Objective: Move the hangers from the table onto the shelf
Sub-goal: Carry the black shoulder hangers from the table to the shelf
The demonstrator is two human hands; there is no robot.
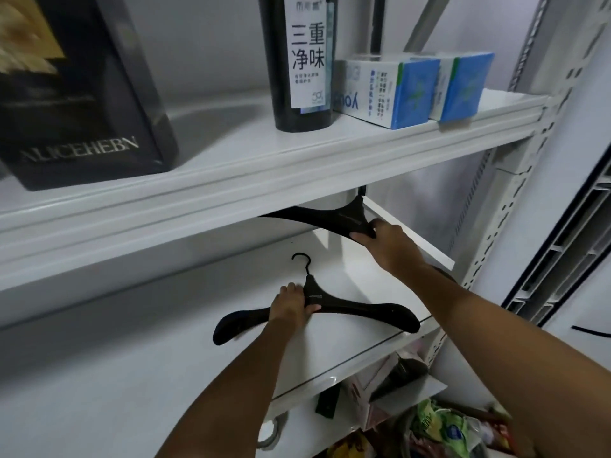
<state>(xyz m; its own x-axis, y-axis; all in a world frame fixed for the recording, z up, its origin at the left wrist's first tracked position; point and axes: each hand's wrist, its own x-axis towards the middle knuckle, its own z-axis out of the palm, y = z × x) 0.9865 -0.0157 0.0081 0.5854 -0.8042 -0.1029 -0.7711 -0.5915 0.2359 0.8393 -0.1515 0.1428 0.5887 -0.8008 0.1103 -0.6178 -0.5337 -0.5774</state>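
A black hanger (360, 310) lies flat on the middle white shelf (347, 279), hook pointing to the back. My left hand (291, 307) grips it at the neck, just left of centre. A second black hanger (317, 218) is held higher and further back, partly hidden under the upper shelf board. My right hand (385, 246) is closed on its right arm. Whether that hanger rests on the shelf or hangs in the air I cannot tell.
The upper shelf (231, 180) carries a black bag (82, 104), a tall dark bottle (301, 61) and blue-white boxes (393, 90). A perforated metal upright (515, 180) stands at the right. Below lie packets and bags (439, 428) on lower shelves.
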